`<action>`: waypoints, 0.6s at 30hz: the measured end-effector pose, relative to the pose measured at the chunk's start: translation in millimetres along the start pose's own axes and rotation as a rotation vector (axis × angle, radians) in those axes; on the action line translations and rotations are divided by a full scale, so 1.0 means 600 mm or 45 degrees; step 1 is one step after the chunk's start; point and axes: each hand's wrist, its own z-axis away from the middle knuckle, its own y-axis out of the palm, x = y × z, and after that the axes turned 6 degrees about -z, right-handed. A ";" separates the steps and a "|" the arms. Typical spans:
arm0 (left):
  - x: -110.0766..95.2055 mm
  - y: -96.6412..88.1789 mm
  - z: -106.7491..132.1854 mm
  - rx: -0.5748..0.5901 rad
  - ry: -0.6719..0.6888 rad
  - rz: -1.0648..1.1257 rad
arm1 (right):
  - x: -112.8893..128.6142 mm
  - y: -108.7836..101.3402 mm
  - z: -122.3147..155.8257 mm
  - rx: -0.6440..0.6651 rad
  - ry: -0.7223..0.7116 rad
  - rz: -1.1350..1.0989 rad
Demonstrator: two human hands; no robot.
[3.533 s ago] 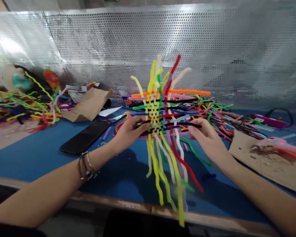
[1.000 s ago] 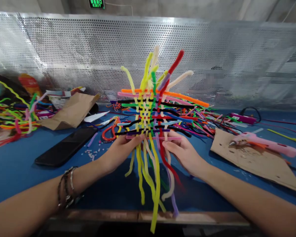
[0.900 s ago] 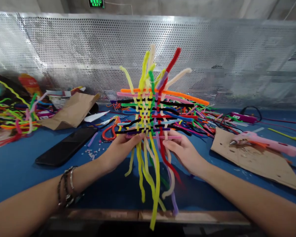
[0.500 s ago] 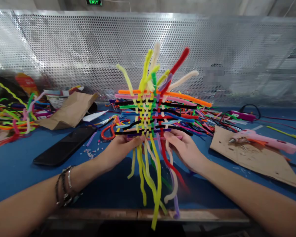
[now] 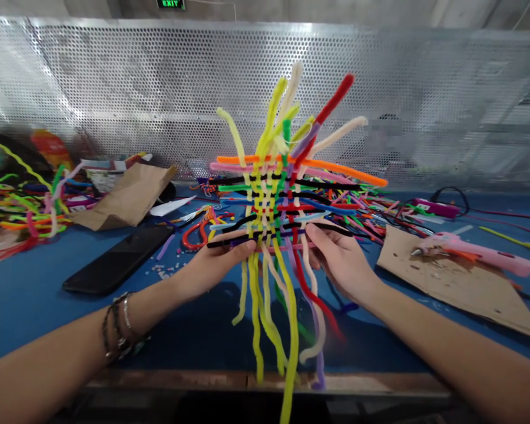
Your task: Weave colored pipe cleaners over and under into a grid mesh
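Observation:
A woven grid of pipe cleaners (image 5: 267, 203) is held upright above the front of the blue table. Yellow, cream, green, purple and red strands run up and down through it; orange, pink, black, blue and red ones cross sideways. Loose ends stick out on every side, the lower ones dangling past the table edge. My left hand (image 5: 223, 259) pinches its lower left corner, thumb in front. At the lower right, my right hand (image 5: 335, 253) grips it, also thumb in front. The fingers behind the weave are partly hidden.
A black phone (image 5: 119, 259), brown paper (image 5: 126, 197) and red-handled scissors (image 5: 196, 234) lie to the left. To the right, a pink glue gun (image 5: 481, 253) rests on cardboard (image 5: 459, 291). Piles of pipe cleaners (image 5: 371, 218) lie behind, before a perforated metal screen (image 5: 159, 88).
The woven grid has shifted slightly right in view, its top a little higher. My right hand has moved a little outward along the lower edge; both hands keep hold.

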 end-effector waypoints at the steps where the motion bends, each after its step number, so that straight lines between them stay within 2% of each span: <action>1: -0.002 0.000 0.001 -0.018 -0.028 -0.001 | 0.001 0.000 0.000 -0.002 0.003 0.010; 4: -0.008 0.000 0.003 -0.063 -0.076 -0.020 | 0.003 -0.001 -0.001 -0.007 0.020 0.023; 18: -0.014 -0.007 0.000 -0.063 0.037 -0.108 | -0.006 -0.007 -0.002 0.004 -0.065 0.017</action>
